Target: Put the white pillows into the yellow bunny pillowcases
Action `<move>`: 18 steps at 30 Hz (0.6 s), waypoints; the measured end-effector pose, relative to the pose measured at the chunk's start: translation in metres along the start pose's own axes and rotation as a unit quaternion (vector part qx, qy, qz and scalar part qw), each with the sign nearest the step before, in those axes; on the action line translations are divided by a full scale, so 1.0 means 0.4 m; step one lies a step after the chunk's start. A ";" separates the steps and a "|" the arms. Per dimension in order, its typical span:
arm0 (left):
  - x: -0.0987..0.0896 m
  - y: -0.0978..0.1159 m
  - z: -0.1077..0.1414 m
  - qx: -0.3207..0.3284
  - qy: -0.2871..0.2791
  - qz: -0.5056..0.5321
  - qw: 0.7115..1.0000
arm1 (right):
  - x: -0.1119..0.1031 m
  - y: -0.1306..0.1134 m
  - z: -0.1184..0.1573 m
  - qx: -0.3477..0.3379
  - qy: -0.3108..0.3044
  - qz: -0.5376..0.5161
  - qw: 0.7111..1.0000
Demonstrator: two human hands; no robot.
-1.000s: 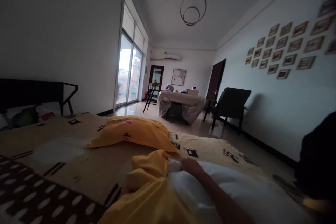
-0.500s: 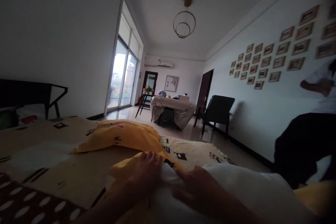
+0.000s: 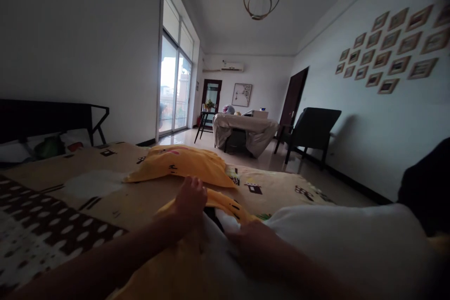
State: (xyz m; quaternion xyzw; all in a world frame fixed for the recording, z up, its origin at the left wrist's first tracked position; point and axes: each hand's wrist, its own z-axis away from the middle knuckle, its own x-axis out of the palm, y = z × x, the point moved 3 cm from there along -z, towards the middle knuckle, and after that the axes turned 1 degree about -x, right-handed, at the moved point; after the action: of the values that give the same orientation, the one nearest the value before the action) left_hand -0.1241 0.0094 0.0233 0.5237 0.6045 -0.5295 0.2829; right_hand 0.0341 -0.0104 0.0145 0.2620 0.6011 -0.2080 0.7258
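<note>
My left hand (image 3: 191, 200) is closed on the edge of a yellow pillowcase (image 3: 225, 201), whose mouth gapes with a dark opening between my hands. Fingers bent, my right hand (image 3: 255, 243) grips the near end of a white pillow (image 3: 344, 239) at that opening. Most of the white pillow lies outside the case, to the right. More yellow cloth spreads below my left forearm. Just beyond my hands lies a plump yellow pillow (image 3: 186, 164) with a printed face. Under everything is a beige patterned bedsheet (image 3: 140, 204).
A brown polka-dot cloth (image 3: 63, 225) covers the bed's left side. Past the bed stand a covered table (image 3: 246, 126) and a dark chair (image 3: 312, 131). A black frame (image 3: 45, 117) is at the left. Dark clothing of a person (image 3: 425, 187) shows at the right edge.
The view has tilted down and turned left. My left hand has lifted the pillowcase edge, and the opening now gapes wider. My right hand has closed on the pillow's end.
</note>
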 end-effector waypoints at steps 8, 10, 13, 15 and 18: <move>0.092 -0.019 0.059 0.070 -0.123 0.054 0.988 | 0.083 0.000 -0.027 -0.009 0.038 0.048 0.998; 0.055 -0.036 0.052 0.041 -0.117 0.088 0.988 | 0.081 -0.015 -0.033 -0.015 0.032 0.045 0.998; -0.008 -0.016 0.002 0.000 -0.053 0.125 0.991 | 0.060 -0.049 -0.035 -0.017 0.007 0.033 0.999; -0.021 0.029 -0.043 0.000 -0.016 0.140 0.990 | 0.048 -0.071 -0.028 -0.006 0.002 0.023 1.000; 0.000 0.117 -0.109 0.031 -0.013 0.174 0.984 | 0.048 -0.091 -0.015 0.018 0.058 -0.032 0.998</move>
State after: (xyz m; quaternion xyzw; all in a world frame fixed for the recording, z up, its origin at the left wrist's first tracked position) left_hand -0.0712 0.0452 0.0194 0.6223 0.4835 -0.4976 0.3623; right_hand 0.0109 -0.0346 -0.0097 0.2670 0.6462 -0.2262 0.6782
